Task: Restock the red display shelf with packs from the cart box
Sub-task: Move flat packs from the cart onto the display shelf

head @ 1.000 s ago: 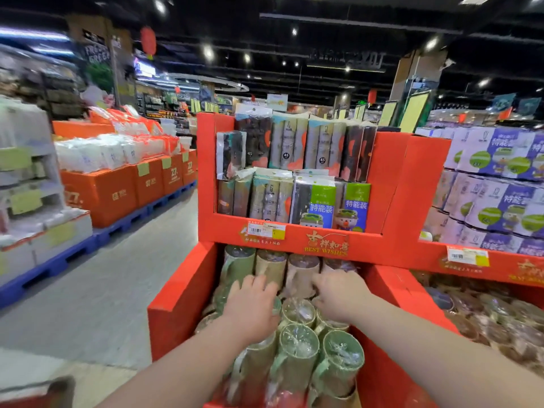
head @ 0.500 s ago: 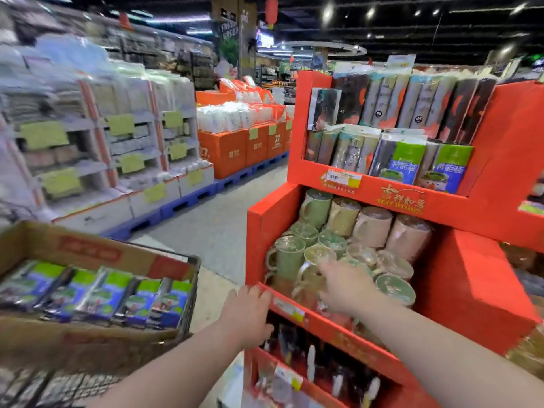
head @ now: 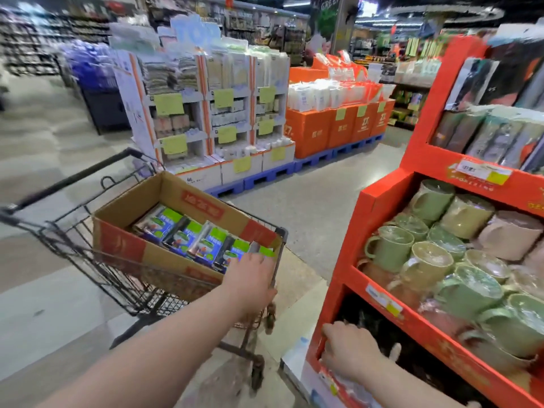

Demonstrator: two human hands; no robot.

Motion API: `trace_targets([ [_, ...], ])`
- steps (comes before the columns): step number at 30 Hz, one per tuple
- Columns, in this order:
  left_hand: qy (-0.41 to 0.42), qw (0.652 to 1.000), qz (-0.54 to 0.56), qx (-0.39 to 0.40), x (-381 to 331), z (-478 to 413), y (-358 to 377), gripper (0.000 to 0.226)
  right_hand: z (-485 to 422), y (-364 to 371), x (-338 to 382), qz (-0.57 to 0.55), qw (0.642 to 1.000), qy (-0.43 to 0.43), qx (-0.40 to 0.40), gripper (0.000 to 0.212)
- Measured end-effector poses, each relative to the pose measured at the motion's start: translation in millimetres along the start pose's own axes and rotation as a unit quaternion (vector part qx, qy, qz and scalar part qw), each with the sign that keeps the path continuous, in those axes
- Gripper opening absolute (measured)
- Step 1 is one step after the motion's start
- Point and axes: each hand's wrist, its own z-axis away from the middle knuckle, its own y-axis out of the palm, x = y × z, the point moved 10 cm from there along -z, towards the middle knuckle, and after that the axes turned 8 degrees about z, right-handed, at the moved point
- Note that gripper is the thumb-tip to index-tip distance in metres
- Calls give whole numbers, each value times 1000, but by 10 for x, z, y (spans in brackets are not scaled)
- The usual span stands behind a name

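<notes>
At cart box's right corner: left grip over packs.
Blue-green, overlapped in a row; right grip at red shelf edge; can't tell either's closure.

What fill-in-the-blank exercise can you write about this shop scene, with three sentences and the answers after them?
1. The box sits in the ____.
2. The left hand reaches for the ____ in the box.
3. The right hand is at the shelf, below the tier of ____.
Answers: cart; packs; mugs.
</notes>
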Motion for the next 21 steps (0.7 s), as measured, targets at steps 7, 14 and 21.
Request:
trace_targets([
  [7, -20, 999, 8, 39, 1119, 33, 120, 66, -669, -324, 805, -3, 1000, -15, 22, 40],
  [14, -34, 995, 7, 89, 2036, 113, 473, 64, -1318, -938, 1494, -4, 1000, -9, -25, 34],
  [21, -33, 992, 13, 123, 2480, 59, 753, 57, -1845, -1454, 1671, -6, 998, 11, -68, 40],
])
